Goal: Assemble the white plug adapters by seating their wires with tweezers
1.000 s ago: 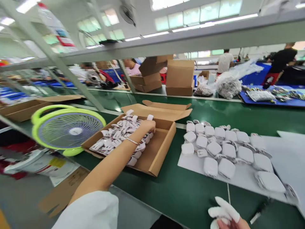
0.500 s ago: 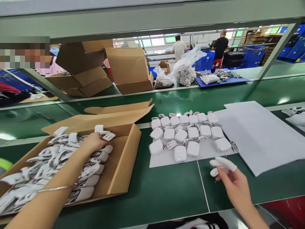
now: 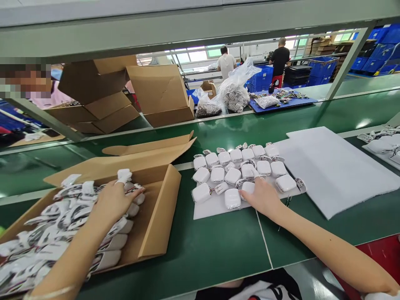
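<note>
My left hand is inside the open cardboard box, over its right rear part. Its thumb points right, apart from the fingers, and I see nothing held in it. White casings with thin wires and small white parts fill much of the box. My right hand, with white covers on its fingertips, reaches over the rows of rounded white casings. Thumb and fingers close around one white casing in the front row, partly hidden by the hand. The casings lie on a white foam sheet.
A larger white foam sheet lies to the right, with more casings beyond it. Behind the green bench stand cardboard boxes, clear bags of parts and a blue tray. Other people work farther back.
My right hand has moved left and forward, from the bench's front onto a casing in the front row. My left hand stays in the box, its thumb now stretched out. The view has shifted slightly.
</note>
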A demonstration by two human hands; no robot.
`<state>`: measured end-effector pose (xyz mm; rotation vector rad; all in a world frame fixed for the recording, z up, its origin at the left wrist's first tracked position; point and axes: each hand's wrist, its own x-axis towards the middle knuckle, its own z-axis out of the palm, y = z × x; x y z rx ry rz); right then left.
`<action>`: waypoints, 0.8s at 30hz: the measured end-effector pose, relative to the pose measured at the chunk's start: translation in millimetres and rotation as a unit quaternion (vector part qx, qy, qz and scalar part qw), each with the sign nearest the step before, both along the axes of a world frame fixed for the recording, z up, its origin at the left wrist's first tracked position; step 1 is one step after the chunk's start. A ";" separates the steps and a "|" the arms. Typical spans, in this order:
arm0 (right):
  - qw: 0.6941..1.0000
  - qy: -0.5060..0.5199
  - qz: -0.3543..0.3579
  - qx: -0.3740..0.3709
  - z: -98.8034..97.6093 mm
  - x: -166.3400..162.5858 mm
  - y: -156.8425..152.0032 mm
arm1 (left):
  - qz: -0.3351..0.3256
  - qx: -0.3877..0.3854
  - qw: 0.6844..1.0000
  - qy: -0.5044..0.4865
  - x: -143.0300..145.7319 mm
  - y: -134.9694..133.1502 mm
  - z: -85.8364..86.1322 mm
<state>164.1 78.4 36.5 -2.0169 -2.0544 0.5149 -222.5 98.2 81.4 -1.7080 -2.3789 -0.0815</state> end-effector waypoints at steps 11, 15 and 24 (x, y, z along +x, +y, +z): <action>0.997 0.066 -0.006 -0.038 4.6 8.1 -35.8 | -0.215 -0.004 0.860 -0.463 224.0 -128.0 -50.2; 0.974 0.223 0.002 -0.038 -12.3 2.2 -83.6 | -0.120 -0.107 0.800 -0.579 251.4 -127.0 -75.7; 0.977 0.062 -0.039 0.200 -23.6 70.7 -94.2 | -0.231 0.013 0.781 -0.580 242.0 -125.6 -98.2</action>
